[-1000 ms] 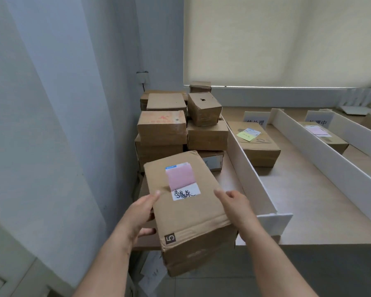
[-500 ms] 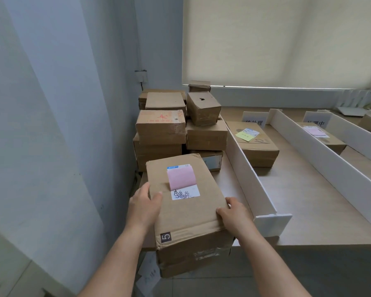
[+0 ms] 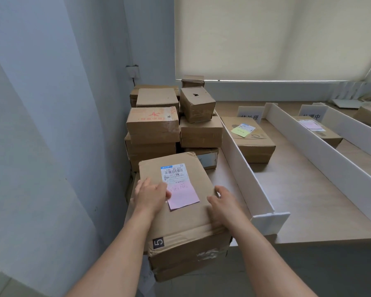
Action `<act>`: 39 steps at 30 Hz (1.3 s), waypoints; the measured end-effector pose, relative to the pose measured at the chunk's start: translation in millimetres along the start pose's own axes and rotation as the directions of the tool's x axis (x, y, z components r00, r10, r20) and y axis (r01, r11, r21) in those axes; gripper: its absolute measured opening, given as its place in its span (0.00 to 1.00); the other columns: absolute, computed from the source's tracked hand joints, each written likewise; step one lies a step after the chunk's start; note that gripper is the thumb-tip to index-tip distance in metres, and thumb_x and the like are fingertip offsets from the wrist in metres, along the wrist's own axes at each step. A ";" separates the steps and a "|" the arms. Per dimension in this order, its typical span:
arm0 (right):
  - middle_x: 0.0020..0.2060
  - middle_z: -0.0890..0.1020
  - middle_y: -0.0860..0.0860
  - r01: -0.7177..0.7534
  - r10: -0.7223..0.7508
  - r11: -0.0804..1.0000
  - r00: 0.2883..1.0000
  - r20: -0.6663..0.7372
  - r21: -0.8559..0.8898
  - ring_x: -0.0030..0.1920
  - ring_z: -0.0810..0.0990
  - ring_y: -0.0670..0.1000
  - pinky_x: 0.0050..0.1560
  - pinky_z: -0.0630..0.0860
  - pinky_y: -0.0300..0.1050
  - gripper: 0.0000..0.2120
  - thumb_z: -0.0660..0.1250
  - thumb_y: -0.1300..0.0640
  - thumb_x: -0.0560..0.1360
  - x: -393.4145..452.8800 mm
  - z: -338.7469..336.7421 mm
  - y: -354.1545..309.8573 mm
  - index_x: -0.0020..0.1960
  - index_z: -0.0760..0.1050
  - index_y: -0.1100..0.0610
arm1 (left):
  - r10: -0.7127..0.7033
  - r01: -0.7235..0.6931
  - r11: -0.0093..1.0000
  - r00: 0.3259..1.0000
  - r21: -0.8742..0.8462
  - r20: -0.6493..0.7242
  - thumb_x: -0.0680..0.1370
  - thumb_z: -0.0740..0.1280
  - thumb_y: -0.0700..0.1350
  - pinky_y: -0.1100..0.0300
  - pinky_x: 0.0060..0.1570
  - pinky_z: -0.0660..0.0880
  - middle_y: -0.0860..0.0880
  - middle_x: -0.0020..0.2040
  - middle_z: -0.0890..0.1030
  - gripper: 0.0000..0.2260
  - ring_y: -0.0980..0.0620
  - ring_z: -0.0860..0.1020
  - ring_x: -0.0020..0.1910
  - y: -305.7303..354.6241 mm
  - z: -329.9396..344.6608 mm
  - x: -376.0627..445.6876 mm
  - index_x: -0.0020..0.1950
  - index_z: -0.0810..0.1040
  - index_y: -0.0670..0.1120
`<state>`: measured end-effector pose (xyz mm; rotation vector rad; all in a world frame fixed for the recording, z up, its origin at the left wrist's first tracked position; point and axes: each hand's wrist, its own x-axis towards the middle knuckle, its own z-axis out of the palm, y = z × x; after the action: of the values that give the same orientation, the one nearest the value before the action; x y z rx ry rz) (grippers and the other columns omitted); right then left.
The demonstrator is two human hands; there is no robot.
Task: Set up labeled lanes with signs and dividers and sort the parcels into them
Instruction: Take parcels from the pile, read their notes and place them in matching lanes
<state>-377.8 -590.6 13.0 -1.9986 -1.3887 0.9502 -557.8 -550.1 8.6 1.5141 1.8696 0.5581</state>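
A cardboard parcel [image 3: 186, 221] marked "5" rests on the table's near left corner and overhangs the front edge. On its top are a shipping label [image 3: 175, 174] and a pink note [image 3: 183, 196] lying flat below it. My left hand [image 3: 151, 195] lies flat on the parcel's top, touching the note's left edge. My right hand [image 3: 224, 202] rests on the parcel's right edge with fingers spread. White dividers [image 3: 244, 174] [image 3: 321, 151] form lanes, with signs [image 3: 250, 114] [image 3: 312, 113] at the far end.
A stack of several cardboard boxes [image 3: 171, 125] fills the far left corner against the blue wall. One parcel with a yellow-green note [image 3: 251, 138] lies in the first lane, another with a pink note [image 3: 321, 131] in the second. The table's front edge [image 3: 308, 241] runs right.
The parcel came down onto the table corner. The pink note, earlier folded over the label's top, now lies flat below the printed label. My left hand moved onto the parcel's top.
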 end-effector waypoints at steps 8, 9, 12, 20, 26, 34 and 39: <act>0.60 0.75 0.55 -0.099 0.095 0.980 0.995 -0.032 -0.171 0.58 0.74 0.57 0.53 0.72 0.49 0.27 0.62 0.40 0.74 19.0 12.0 -24.9 0.64 0.66 0.57 | -0.080 0.093 0.994 0.980 0.063 -0.183 0.70 0.69 0.57 0.48 0.70 0.59 0.43 0.76 0.54 0.26 0.44 0.55 0.74 -6.0 5.4 -11.3 0.63 0.68 0.48; 0.60 0.75 0.55 -0.103 0.098 0.973 0.995 -0.032 -0.209 0.59 0.74 0.57 0.53 0.72 0.49 0.27 0.63 0.41 0.73 20.6 14.0 -27.2 0.64 0.65 0.57 | -0.145 0.150 0.989 0.977 0.021 -0.156 0.69 0.70 0.58 0.48 0.70 0.60 0.44 0.77 0.50 0.36 0.44 0.55 0.74 -6.7 3.4 -11.6 0.71 0.60 0.46; 0.60 0.75 0.54 -0.105 0.105 0.957 0.994 -0.016 -0.272 0.59 0.74 0.57 0.51 0.71 0.48 0.26 0.66 0.44 0.72 23.2 16.1 -28.3 0.64 0.65 0.57 | -0.266 0.263 0.961 0.963 -0.082 -0.039 0.66 0.73 0.59 0.50 0.65 0.65 0.44 0.75 0.56 0.49 0.43 0.63 0.71 -12.8 -2.3 -12.0 0.76 0.46 0.46; 0.47 0.75 0.51 -0.102 0.140 0.960 0.982 0.130 -0.263 0.49 0.75 0.53 0.44 0.73 0.45 0.26 0.74 0.48 0.66 20.8 -0.5 -24.1 0.58 0.68 0.56 | -0.259 0.267 0.949 0.964 -0.169 0.067 0.64 0.74 0.55 0.48 0.56 0.75 0.51 0.56 0.76 0.31 0.47 0.77 0.53 -25.8 -6.0 -19.2 0.61 0.64 0.51; 0.55 0.76 0.52 -0.002 0.006 0.993 0.999 0.034 -0.117 0.54 0.76 0.55 0.55 0.75 0.53 0.30 0.76 0.49 0.64 3.6 0.3 -10.9 0.60 0.65 0.54 | -0.127 0.119 0.976 0.991 -0.183 -0.035 0.64 0.73 0.59 0.49 0.59 0.73 0.55 0.62 0.76 0.38 0.47 0.76 0.58 -32.2 -6.7 -39.2 0.69 0.58 0.58; 0.68 0.67 0.53 0.220 -0.237 0.968 0.958 -0.163 -0.117 0.67 0.68 0.53 0.62 0.69 0.49 0.42 0.71 0.48 0.71 -29.3 -0.1 -5.9 0.76 0.51 0.52 | 0.085 -0.134 0.974 0.962 -0.180 -0.258 0.70 0.72 0.56 0.51 0.63 0.67 0.50 0.75 0.62 0.48 0.46 0.66 0.70 -33.6 -3.8 -58.8 0.77 0.41 0.56; 0.68 0.67 0.52 0.200 -0.213 0.976 0.956 -0.202 -0.083 0.67 0.68 0.52 0.63 0.70 0.49 0.41 0.72 0.47 0.71 -38.2 14.4 3.8 0.75 0.52 0.51 | 0.137 -0.198 0.964 0.941 -0.177 -0.309 0.70 0.73 0.53 0.53 0.66 0.65 0.51 0.76 0.61 0.44 0.49 0.63 0.72 -40.3 6.7 -62.4 0.77 0.48 0.52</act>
<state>-395.7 -627.5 10.8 -1.8897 -1.4867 0.5924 -573.6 -620.7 -9.7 1.5246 1.8374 1.0765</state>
